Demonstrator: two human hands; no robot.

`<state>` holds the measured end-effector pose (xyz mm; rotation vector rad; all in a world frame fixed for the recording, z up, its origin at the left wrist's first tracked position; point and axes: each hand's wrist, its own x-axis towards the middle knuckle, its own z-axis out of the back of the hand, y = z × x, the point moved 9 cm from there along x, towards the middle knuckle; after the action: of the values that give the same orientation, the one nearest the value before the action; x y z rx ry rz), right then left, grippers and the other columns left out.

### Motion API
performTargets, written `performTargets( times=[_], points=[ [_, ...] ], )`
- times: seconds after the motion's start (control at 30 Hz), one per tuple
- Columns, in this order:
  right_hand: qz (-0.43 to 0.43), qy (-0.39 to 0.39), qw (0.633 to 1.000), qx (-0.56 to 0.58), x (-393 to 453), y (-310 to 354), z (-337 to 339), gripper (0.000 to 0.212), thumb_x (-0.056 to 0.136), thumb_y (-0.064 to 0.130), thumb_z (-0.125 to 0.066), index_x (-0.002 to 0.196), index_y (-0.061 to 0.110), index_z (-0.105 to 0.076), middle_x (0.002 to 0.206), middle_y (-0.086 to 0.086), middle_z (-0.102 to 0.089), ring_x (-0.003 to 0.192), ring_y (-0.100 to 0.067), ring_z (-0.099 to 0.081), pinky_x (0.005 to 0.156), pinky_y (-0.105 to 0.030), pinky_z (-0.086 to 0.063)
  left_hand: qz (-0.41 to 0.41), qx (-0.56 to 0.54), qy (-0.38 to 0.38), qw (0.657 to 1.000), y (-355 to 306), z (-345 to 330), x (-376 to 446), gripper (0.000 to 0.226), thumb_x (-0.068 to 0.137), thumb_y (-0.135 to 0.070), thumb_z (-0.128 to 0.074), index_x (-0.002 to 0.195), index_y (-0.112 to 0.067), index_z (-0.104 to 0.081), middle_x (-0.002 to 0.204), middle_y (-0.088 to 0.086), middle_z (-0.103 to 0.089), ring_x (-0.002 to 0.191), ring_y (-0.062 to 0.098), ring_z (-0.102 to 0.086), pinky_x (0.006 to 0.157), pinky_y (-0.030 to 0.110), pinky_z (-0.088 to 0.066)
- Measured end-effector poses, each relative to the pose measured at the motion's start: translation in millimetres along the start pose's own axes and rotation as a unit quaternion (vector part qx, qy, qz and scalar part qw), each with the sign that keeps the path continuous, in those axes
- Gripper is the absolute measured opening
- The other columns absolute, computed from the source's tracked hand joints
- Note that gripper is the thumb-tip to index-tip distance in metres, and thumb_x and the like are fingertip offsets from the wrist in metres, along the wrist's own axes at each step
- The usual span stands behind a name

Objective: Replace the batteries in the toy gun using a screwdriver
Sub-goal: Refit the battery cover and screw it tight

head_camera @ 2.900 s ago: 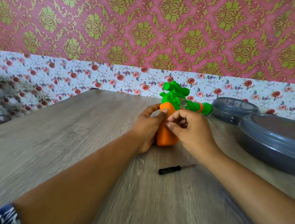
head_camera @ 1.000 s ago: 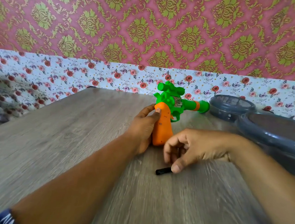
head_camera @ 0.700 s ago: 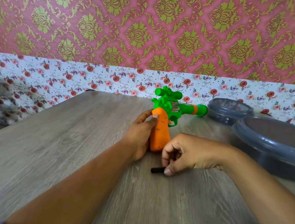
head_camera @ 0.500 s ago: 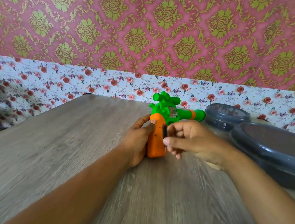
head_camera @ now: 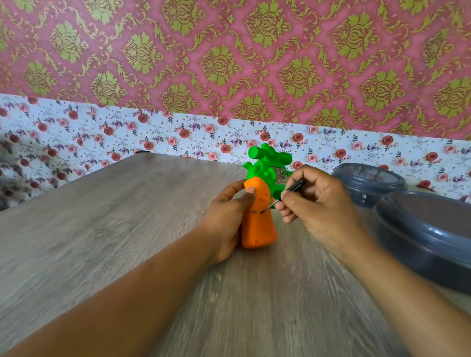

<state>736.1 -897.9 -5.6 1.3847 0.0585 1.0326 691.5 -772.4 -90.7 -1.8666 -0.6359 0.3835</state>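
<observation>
The left hand [head_camera: 227, 220] grips the light, stiff plastic gun [head_camera: 258, 225] by its orange grip, best held there, while the right hand [head_camera: 311, 204] pinches the thin screwdriver [head_camera: 283, 194].

A wide table with a grey-brown wood-grain surface [head_camera: 90, 223] fills the lower part of the view and reaches back to the wall. The upper wall has a pink wallpaper with a repeating olive-green damask ornament [head_camera: 238, 51]. Under it runs a white band of wallpaper printed with small red and pink roses [head_camera: 119, 132], which meets the far edge of the table. At the left this flowered paper turns around a corner and lies in shadow. The light is soft and even, like daylight, with no hard shadows on the table.
</observation>
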Motion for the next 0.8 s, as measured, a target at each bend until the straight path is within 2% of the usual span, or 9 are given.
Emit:
performTargets(
  times=[0.1,0.27,0.47,0.63,0.73,0.8],
  points=[
    [0.014,-0.014,1.000,-0.015,1,1,3,0.022,0.080,-0.005,-0.055,0.071,0.015,-0.055,0.061,-0.010,-0.065,0.056,-0.021,-0.060,0.060,-0.038,-0.053,-0.002,0.003,-0.007,1.000,0,2,2,0.041,0.094,-0.024,-0.052,0.134,-0.020,-0.047,0.125,0.012,-0.059,0.090,0.019,-0.060,0.076,0.037,-0.052],
    [0.019,-0.007,1.000,-0.024,0,1,0,0.020,0.085,0.000,-0.054,0.074,0.017,-0.054,0.062,-0.007,-0.065,0.056,-0.017,-0.058,0.058,-0.034,-0.052,-0.001,0.009,-0.006,1.000,1,1,3,0.040,0.094,-0.025,-0.052,0.134,-0.020,-0.048,0.124,0.013,-0.060,0.087,0.019,-0.060,0.071,0.036,-0.053],
    [0.035,0.006,0.998,-0.051,-2,3,-5,0.020,0.086,0.002,-0.054,0.073,0.018,-0.054,0.061,0.001,-0.064,0.061,-0.022,-0.059,0.062,-0.040,-0.051,-0.002,0.016,-0.004,1.000,1,1,3,0.039,0.094,-0.026,-0.052,0.133,-0.021,-0.049,0.121,0.012,-0.061,0.087,0.019,-0.060,0.074,0.038,-0.053],
    [0.044,0.013,0.995,-0.090,-4,5,-8,0.021,0.085,0.005,-0.056,0.072,0.022,-0.056,0.066,0.000,-0.066,0.062,-0.011,-0.060,0.071,-0.044,-0.052,-0.003,0.021,-0.007,1.000,2,1,4,0.039,0.094,-0.026,-0.053,0.132,-0.021,-0.049,0.121,0.013,-0.061,0.089,0.021,-0.060,0.082,0.044,-0.052],
    [0.048,0.004,0.995,-0.091,-4,8,-6,0.021,0.084,0.003,-0.055,0.073,0.021,-0.056,0.068,-0.004,-0.066,0.060,-0.004,-0.060,0.071,-0.042,-0.052,-0.003,0.016,-0.011,1.000,1,1,2,0.039,0.094,-0.025,-0.053,0.132,-0.020,-0.049,0.120,0.012,-0.061,0.084,0.018,-0.060,0.073,0.037,-0.054],
    [0.054,0.001,0.994,-0.098,-5,10,-5,0.020,0.083,0.004,-0.055,0.073,0.020,-0.056,0.068,-0.004,-0.067,0.062,-0.009,-0.062,0.071,-0.042,-0.052,-0.001,0.014,-0.012,1.000,1,1,1,0.040,0.094,-0.025,-0.053,0.134,-0.020,-0.048,0.121,0.012,-0.061,0.084,0.018,-0.060,0.070,0.035,-0.053]
  ],
)
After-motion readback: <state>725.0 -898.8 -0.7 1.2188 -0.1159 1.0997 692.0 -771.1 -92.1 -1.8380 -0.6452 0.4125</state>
